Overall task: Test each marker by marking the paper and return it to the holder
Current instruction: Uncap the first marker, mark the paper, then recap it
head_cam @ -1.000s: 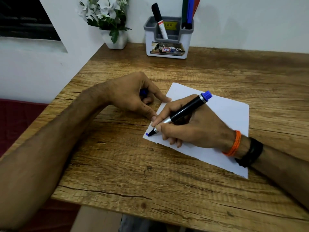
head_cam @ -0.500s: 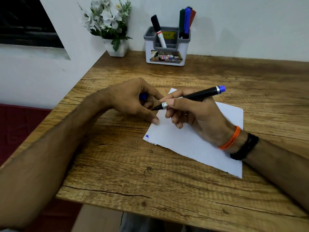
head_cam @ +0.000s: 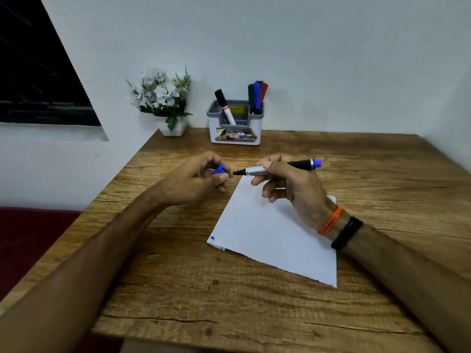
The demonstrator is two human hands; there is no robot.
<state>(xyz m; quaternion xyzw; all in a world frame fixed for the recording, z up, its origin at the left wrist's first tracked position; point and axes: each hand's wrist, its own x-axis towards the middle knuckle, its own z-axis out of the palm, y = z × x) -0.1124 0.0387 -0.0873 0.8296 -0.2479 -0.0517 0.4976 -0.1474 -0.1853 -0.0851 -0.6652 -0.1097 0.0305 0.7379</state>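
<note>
A wooden table (head_cam: 254, 301) sits pushed into the corner of a pale-walled room, with a dark window off to our left and a small pot of white flowers (head_cam: 163, 98) against the wall. Beside the flowers stands the grey and white holder (head_cam: 235, 123), well back from us so the working space in front stays free; it keeps one black-capped marker (head_cam: 224, 105) leaning in its left compartment and a cluster of green, blue and red ones (head_cam: 257, 96) upright in the right.

The sheet of paper (head_cam: 275, 238) lies angled on the table in front of us, and a small blue mark (head_cam: 213, 238) sits at its near left corner, which tells us this marker writes.

Our right hand (head_cam: 293, 184) grips the blue marker (head_cam: 277, 168) around its barrel, held roughly level above the far edge of the paper with its bare tip pointing left. Our left hand (head_cam: 196, 179) pinches the blue cap (head_cam: 219, 169) between thumb and fingers, its mouth apparently turned toward that tip. The two are just apart, not yet joined. We hold them this way, we judge, to line the tip up with the cap and close the marker before it goes back to the holder.
</note>
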